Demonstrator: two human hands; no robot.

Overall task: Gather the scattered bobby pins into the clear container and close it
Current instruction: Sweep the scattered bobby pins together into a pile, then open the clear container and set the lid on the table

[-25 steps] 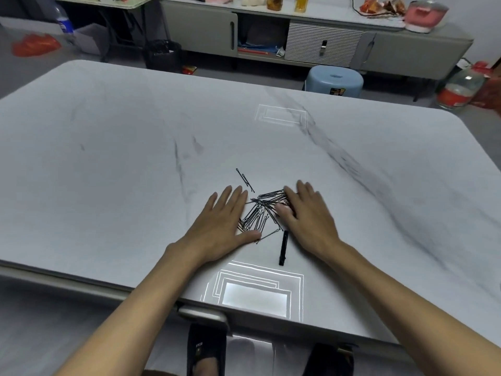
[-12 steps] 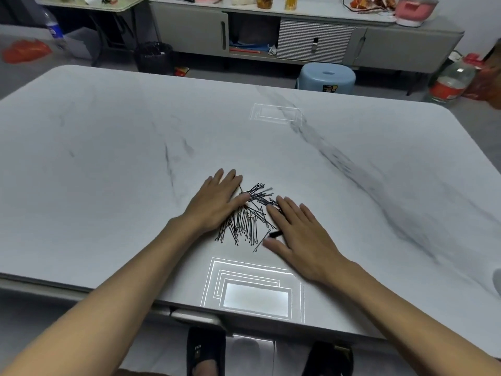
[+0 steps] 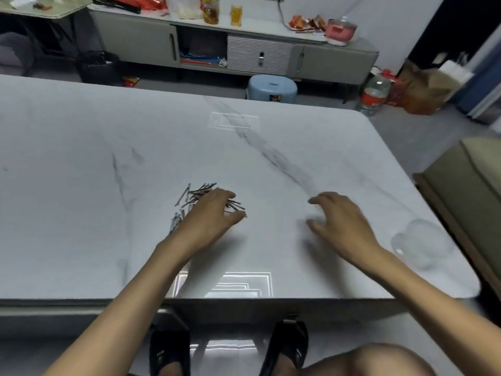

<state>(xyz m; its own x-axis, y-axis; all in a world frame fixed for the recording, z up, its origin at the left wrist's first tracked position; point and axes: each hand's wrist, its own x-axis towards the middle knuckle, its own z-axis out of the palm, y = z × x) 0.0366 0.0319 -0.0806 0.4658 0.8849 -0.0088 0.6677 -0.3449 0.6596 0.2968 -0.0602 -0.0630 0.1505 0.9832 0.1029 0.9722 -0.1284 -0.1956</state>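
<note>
A heap of black bobby pins [image 3: 193,196] lies on the white marble table [image 3: 81,164], a little left of the middle. My left hand [image 3: 208,215] lies over the right part of the heap, fingers bent down onto the pins and covering some of them. My right hand [image 3: 339,221] hovers over bare table to the right of the heap, fingers loosely spread and holding nothing; it is blurred. The clear container [image 3: 418,241] stands near the table's right front corner, to the right of my right hand. I cannot tell whether a lid sits on it.
The table's front edge runs just below my forearms. A beige box or furniture piece [image 3: 466,191] stands close off the table's right edge. A blue stool [image 3: 272,88] and a grey sideboard [image 3: 244,50] are beyond the far edge.
My right hand has left the pin heap and moved right, toward the clear container. My left hand has slid onto the heap. The view has swung right, bringing the container into sight.
</note>
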